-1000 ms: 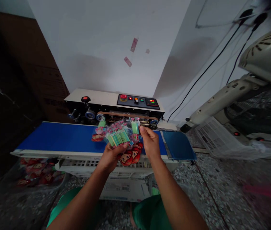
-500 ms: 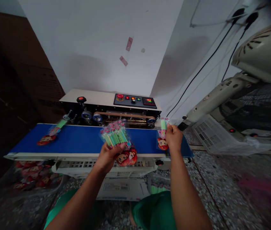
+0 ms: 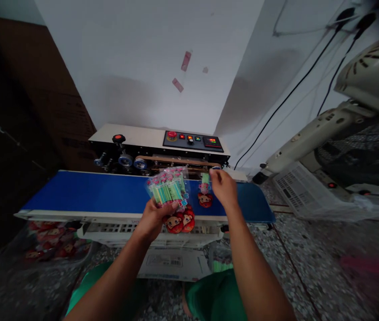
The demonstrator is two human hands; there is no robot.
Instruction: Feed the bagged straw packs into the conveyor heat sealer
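Observation:
My left hand is closed on a fanned bunch of clear plastic packets, holding green and yellow sticks and red-haired cartoon heads. The bunch is held above the front of a blue conveyor belt. A single packet of the same sort is at the belt, its top edge up against the band sealing machine. My right hand has its fingers bent and pinched at that packet's upper right edge, by the machine's right-hand roller.
Below the belt on the left, a clear bin holds several packets. A white carton and a tub of green sticks are beneath. At the right are a white plastic basket and a beige machine arm.
My right hand has moved left, bringing the single packet to the sealing machine. The packet at the belt's left end is gone from sight. My left hand keeps its bunch.

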